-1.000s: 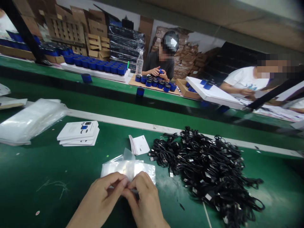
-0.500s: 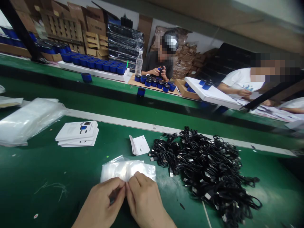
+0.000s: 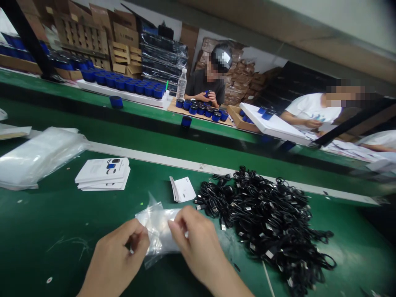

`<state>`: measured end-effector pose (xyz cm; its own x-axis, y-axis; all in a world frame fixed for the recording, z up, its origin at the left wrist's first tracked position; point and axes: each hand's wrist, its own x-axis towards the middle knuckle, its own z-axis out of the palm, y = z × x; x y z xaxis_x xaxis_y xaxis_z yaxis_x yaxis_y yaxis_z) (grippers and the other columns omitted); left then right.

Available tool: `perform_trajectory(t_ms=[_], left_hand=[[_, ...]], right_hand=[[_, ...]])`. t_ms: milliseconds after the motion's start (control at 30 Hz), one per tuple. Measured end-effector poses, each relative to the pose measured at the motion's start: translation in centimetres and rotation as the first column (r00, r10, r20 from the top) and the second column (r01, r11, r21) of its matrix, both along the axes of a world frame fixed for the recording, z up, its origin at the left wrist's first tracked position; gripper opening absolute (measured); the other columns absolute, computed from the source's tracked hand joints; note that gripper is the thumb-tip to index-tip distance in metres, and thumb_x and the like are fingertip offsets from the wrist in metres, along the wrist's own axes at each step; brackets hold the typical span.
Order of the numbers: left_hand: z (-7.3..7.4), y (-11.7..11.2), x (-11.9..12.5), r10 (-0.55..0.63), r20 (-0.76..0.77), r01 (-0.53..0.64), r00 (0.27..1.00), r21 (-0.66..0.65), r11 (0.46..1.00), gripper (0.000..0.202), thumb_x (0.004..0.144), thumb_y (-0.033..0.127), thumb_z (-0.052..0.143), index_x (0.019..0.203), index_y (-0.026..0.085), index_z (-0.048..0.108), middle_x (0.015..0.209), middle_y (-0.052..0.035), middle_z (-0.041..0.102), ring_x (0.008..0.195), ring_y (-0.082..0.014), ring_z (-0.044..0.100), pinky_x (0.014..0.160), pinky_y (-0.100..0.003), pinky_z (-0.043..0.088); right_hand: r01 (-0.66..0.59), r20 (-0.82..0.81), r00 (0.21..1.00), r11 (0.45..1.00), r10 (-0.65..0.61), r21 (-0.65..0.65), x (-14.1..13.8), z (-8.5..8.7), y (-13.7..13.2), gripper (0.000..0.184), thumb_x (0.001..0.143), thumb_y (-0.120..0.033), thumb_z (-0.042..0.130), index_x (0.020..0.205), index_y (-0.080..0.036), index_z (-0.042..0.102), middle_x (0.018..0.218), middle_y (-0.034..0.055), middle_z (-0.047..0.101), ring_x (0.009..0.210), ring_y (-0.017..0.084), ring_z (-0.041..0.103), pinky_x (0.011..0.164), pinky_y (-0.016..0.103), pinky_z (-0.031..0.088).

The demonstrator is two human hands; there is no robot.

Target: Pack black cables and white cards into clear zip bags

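The left hand [image 3: 119, 253] and the right hand [image 3: 198, 241] pinch a clear plastic bag [image 3: 159, 231] with their fingers, near a big pile of black cords [image 3: 262, 218]

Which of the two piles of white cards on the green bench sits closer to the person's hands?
The smaller, fanned pile, just beyond the right hand and beside the black cables; the larger, squared stack lies farther left.

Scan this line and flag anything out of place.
One blue cylinder sits alone on the far green belt, off the white tray; another blue cylinder sits just off the cardboard sheet. Both stand apart from their rows.
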<state>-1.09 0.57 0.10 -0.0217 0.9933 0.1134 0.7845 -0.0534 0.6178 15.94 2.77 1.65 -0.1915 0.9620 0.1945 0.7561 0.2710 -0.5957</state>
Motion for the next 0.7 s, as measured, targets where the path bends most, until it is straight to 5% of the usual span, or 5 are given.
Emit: perform_trajectory(t_ms=[167,300,467,567,700], left_hand=[[0.3,0.2,-0.9,0.107,0.195,-0.063,0.975,-0.219,0.974,0.033,0.079,0.044,0.04,0.055,0.023,0.03,0.052,0.0069,0.03,0.05,-0.0122,0.034,0.048,-0.022,0.027],[-0.4,0.0,-1.4,0.105,0.231,-0.038,0.967,-0.277,0.96,0.036,0.081,0.047,0.037,0.055,0.023,0.03,0.054,0.0069,0.027,0.052,-0.0128,0.033,0.051,-0.023,0.026],[-1.5,0.0,-2.2,0.083,0.305,0.008,0.949,-0.284,0.959,0.04,0.084,0.049,0.036,0.054,0.023,0.038,0.052,0.0055,0.042,0.053,-0.014,0.042,0.053,-0.025,0.029],[-1.2,0.4,-2.2,0.104,0.406,0.019,0.908,-0.286,0.958,0.041,0.085,0.05,0.039,0.055,0.022,0.043,0.048,0.0062,0.047,0.05,-0.0132,0.047,0.054,-0.025,0.035],[-0.6,1.5,-1.6,0.224,0.577,-0.047,0.785,-0.305,0.951,0.029,0.081,0.046,0.048,0.067,0.022,0.052,0.054,0.0053,0.061,0.047,-0.0129,0.056,0.054,-0.026,0.046]], right_hand=[[0.079,-0.338,0.916,0.925,-0.214,-0.372,1.2,0.2,6.1,0.034,0.076,-0.043,0.065,0.095,-0.019,0.049,0.081,-0.0001,0.055,0.073,0.017,0.055,0.065,0.029,0.042],[-0.034,-0.415,0.877,0.829,-0.243,-0.558,1.0,-1.6,9.2,0.029,0.077,-0.036,0.067,0.087,-0.017,0.048,0.06,-0.0061,0.053,0.047,0.011,0.052,0.044,0.023,0.043],[-0.132,-0.48,0.834,0.746,-0.272,-0.652,0.9,-2.2,9.4,0.016,0.088,-0.025,0.059,0.077,-0.015,0.053,0.055,-0.0089,0.05,0.045,0.007,0.053,0.048,0.021,0.049],[-0.125,-0.474,0.839,0.755,-0.266,-0.644,1.3,-2.2,9.2,0.022,0.092,-0.025,0.054,0.074,-0.013,0.056,0.059,-0.0068,0.053,0.048,0.007,0.054,0.049,0.021,0.048],[0.041,-0.433,0.859,0.879,-0.274,-0.475,1.9,-1.4,6.9,0.029,0.091,-0.02,0.048,0.062,-0.017,0.047,0.053,-0.0071,0.043,0.049,0.009,0.045,0.05,0.021,0.037]])
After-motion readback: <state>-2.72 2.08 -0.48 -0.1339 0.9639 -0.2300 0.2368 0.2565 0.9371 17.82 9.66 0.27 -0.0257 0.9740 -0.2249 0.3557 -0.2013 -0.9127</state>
